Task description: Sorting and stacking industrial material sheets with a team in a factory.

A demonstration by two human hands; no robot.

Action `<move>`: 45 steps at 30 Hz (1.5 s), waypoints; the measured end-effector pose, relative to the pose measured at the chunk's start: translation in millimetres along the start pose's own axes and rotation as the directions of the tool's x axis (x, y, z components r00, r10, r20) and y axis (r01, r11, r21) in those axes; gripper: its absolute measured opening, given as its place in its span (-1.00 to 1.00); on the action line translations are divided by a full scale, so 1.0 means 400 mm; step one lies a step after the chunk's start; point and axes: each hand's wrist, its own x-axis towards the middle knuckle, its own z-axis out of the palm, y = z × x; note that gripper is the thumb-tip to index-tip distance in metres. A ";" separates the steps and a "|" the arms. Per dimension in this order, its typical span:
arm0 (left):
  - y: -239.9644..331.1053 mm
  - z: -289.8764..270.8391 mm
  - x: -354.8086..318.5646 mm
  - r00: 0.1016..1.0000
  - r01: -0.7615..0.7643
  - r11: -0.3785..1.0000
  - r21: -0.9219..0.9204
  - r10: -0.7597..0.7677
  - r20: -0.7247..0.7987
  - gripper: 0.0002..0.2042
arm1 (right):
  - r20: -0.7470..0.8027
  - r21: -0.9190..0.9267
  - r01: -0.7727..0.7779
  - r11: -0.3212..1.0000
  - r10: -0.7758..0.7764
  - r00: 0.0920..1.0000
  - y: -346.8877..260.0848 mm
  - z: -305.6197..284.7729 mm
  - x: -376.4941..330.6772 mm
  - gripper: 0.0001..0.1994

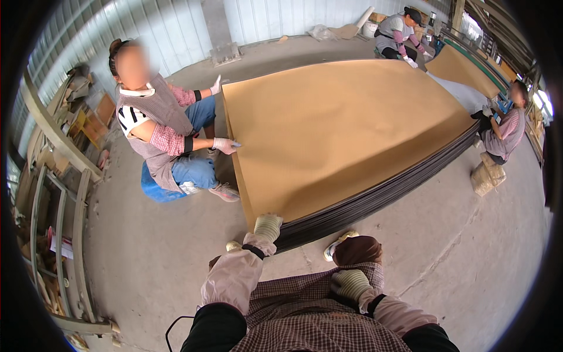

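Observation:
A large brown paper sheet [346, 111] lies on top of a thick stack of dark sheets [328, 226]. My left hand [268, 227], in a striped work glove, is closed on the sheet's near left corner; its fingertips are partly hidden. In the same kind of glove, my right hand [350, 284] rests on my checked apron [305, 317] over my thigh, apart from the stack. It holds nothing that I can see, and its fingers lie against the cloth.
A crouching person [170, 129] at the left holds the sheet's left edge with gloved hands. Another person [507, 126] sits on a wrapped bundle [488, 174] at the right end, and a third [402, 35] bends at the far side. A metal rack [61, 234] stands at the left.

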 end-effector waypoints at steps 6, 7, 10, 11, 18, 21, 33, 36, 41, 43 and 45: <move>-0.009 0.027 -0.017 0.995 0.078 0.993 0.086 -0.083 0.047 -0.88 | 0.030 -0.006 0.018 1.000 -0.018 0.999 -0.013 -0.011 0.006 -0.65; -0.011 0.034 -0.019 0.995 0.088 0.993 0.081 -0.092 0.044 -0.89 | 0.031 -0.007 0.017 1.000 -0.016 0.999 -0.018 -0.014 0.006 -0.65; 0.072 -0.070 -0.018 0.966 0.136 0.989 0.049 -0.143 0.216 -0.69 | 0.035 -0.004 -0.025 1.000 0.025 0.999 -0.013 -0.025 0.001 -0.65; 0.056 -0.042 -0.030 0.988 0.123 0.992 -0.015 -0.121 0.091 -0.61 | 0.043 -0.002 -0.013 1.000 0.013 0.999 -0.025 -0.026 0.003 -0.65; 0.084 0.027 -0.088 0.981 0.083 0.995 -0.056 -0.072 0.180 0.00 | 0.038 0.007 -0.002 1.000 0.002 0.999 -0.044 -0.023 0.001 -0.67; 0.078 0.036 -0.098 0.983 0.094 0.995 -0.046 -0.085 0.160 0.02 | 0.070 0.017 -0.026 1.000 0.025 0.997 -0.058 -0.028 0.006 -0.69; 0.030 0.081 -0.097 0.982 0.172 0.983 -0.060 -0.166 0.093 -0.13 | -0.072 0.148 0.044 0.988 -0.033 0.997 0.012 0.055 -0.010 -0.69; 0.025 0.086 -0.098 0.973 0.221 0.975 -0.038 -0.218 0.073 -0.16 | -0.069 0.134 0.028 0.991 -0.019 0.997 0.017 0.054 -0.018 -0.66; 0.045 0.060 -0.123 0.885 0.462 0.883 -0.086 -0.465 -0.014 -0.26 | 0.008 0.152 -0.025 0.988 0.025 1.000 0.004 0.018 -0.037 -0.62; 0.019 0.051 -0.144 0.818 0.567 0.807 -0.164 -0.576 -0.005 -0.34 | 0.021 0.148 -0.025 0.989 0.022 1.000 0.000 0.012 -0.022 -0.62; -0.006 0.021 -0.181 0.725 0.677 0.697 -0.237 -0.686 0.055 -0.34 | -0.006 0.144 0.003 0.990 -0.002 1.000 -0.001 0.011 -0.013 -0.64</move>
